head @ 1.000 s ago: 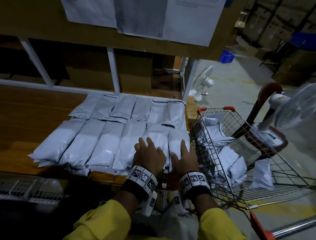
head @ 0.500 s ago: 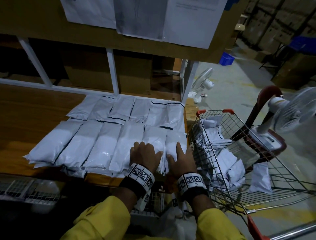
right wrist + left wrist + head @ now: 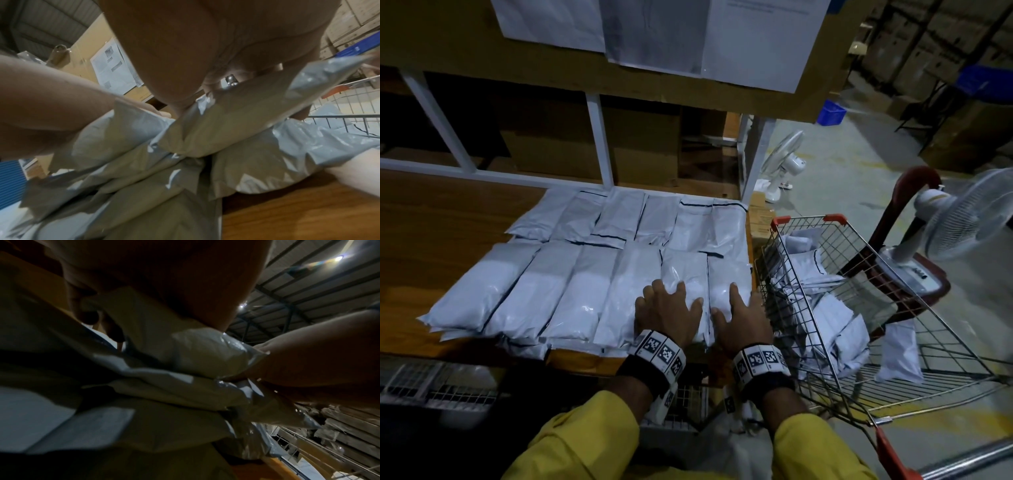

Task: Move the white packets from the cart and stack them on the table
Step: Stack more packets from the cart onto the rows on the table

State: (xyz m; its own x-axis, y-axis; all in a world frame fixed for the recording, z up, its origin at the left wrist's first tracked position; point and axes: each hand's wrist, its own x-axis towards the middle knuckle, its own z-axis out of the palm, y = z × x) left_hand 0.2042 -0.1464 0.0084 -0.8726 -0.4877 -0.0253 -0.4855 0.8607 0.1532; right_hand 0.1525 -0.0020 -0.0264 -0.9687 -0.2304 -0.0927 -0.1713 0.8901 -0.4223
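Observation:
Several white packets lie in two rows, stacked in layers, on the wooden table. My left hand lies flat with spread fingers on a front-row packet. Beside it, my right hand presses flat on the rightmost packet at the table's right edge. The left wrist view shows the pressed packet under the palm. In the right wrist view a packet bulges beneath my hand, and its corner sticks up. More white packets lie heaped in the wire cart to the right.
A white shelf frame and a board with paper sheets rise behind the table. A fan stands on a red chair behind the cart. Another small fan sits on the floor. Wire mesh runs below the table's front edge.
Both hands have stayed flat on the front right packets, and the right hand has slid a little toward the table's right edge. The head view has shifted slightly.

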